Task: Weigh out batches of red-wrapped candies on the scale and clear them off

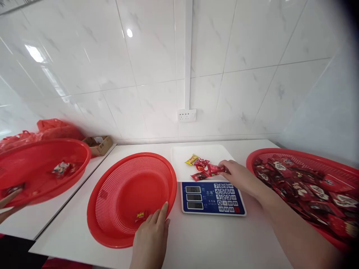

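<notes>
Right of the scale (211, 201), a red basket (263, 152) holds many wrapped sweets (305, 190); left of it stands a second basket (134, 190). The left hand (151, 233) lies over this basket's rim, its grip unclear. The right hand (238, 174) pinches a red sweet (214, 170) in the small pile (200, 163) on the scale's plate (181, 164).

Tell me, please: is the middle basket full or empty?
Nearly empty: the basket is mostly bare inside, with one packet clearly visible near the left hand.
</notes>
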Available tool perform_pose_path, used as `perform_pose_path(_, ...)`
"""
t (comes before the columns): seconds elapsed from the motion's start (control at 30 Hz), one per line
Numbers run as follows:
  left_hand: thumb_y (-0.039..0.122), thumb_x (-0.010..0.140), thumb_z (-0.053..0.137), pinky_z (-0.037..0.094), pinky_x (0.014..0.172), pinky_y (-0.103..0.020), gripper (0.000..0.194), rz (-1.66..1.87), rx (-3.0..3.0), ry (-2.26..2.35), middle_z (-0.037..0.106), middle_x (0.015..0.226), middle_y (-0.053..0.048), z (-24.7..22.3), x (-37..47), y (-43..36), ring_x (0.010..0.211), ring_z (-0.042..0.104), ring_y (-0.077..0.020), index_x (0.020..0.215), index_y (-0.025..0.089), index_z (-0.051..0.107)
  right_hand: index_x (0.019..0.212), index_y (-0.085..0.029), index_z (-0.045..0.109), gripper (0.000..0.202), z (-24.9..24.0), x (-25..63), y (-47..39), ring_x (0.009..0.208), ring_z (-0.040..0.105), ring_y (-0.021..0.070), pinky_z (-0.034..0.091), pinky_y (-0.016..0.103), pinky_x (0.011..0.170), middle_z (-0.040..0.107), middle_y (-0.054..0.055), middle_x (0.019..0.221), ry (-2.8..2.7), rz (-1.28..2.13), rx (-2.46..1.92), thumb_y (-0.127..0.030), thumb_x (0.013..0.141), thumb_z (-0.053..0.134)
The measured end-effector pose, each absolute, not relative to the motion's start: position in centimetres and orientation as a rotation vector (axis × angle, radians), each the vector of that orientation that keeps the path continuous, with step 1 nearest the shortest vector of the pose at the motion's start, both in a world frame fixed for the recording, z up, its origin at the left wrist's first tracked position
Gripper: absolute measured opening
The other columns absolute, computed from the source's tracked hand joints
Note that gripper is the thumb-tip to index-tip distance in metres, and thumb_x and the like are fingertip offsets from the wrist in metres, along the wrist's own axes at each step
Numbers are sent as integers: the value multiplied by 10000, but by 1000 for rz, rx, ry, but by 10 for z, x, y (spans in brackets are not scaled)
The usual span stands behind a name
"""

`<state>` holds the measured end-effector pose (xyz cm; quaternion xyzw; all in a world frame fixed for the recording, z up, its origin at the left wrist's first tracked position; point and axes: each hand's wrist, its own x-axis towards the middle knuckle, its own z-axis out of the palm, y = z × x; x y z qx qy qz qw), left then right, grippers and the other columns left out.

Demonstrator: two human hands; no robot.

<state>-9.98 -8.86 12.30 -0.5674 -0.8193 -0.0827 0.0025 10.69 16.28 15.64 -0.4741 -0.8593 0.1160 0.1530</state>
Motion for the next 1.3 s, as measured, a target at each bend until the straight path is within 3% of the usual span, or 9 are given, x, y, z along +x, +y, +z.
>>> perform_pose_path(0.1,164,918,371,502,725,-285,416,-175,-1806,-2607,657,1075,-80,129,-106,-87,924,628,-199,1319,247,448,868,-232,576,126,173,93,145,732,623,190,488,326,653,639,41,877,-2333,408,-1302,-299,810,487)
perform_pose_path(0.2,166,917,374,496,732,-282,420,-162,-1809,-2623,653,1087,-81,137,-110,-88,934,624,-199,1325,242,439,1096,-257,533,285,192,69,121,883,636,188,514,329,752,648,45,1047,-2270,766,-1008,-352,832,481)
perform_pose_path(0.33,166,913,384,489,697,-258,419,-164,-1792,-2646,658,1071,-74,140,-106,-88,903,632,-190,1318,250,447,1418,-329,180,650,202,43,111,1193,487,199,464,346,911,406,42,1406,-2445,810,-740,-424,846,473)
perform_pose_path(0.47,168,912,377,490,714,-271,423,-166,-1803,-2656,661,1065,-76,139,-106,-87,917,626,-195,1321,249,445,1372,-232,333,553,186,39,145,1234,435,262,420,390,928,434,95,1387,-2498,422,-1172,-336,843,459)
perform_pose_path(0.67,164,906,381,501,699,-271,420,-198,-1786,-2615,668,1046,-72,133,-108,-85,884,636,-190,1310,249,459,1289,-118,436,536,166,56,182,834,653,301,472,364,643,700,151,917,-2427,394,-1466,-331,802,504)
perform_pose_path(0.8,161,907,388,497,725,-291,413,-190,-1784,-2600,666,1056,-70,133,-107,-85,902,631,-197,1306,239,462,1248,-153,455,455,181,51,167,933,637,266,477,358,729,669,148,1045,-2320,391,-1466,-366,846,447)
perform_pose_path(0.97,197,913,369,487,752,-302,412,-220,-1791,-2620,652,1094,-71,134,-109,-86,940,614,-203,1314,242,451,1392,-248,245,564,199,36,144,1186,505,162,474,276,863,477,78,1367,-2329,901,-851,-453,886,385)
perform_pose_path(1.13,210,914,370,486,747,-295,414,-256,-1806,-2614,655,1093,-67,133,-110,-86,937,615,-202,1319,249,447,1109,-234,608,315,179,45,164,1113,557,249,453,385,893,609,60,1222,-2562,640,-1196,-292,815,510)
perform_pose_path(1.3,189,903,416,492,725,-280,402,-203,-1756,-2537,667,1060,-58,131,-108,-82,904,632,-205,1296,250,476,915,-218,679,242,156,52,186,894,645,219,488,312,729,709,46,972,-2613,594,-1296,-132,759,516)
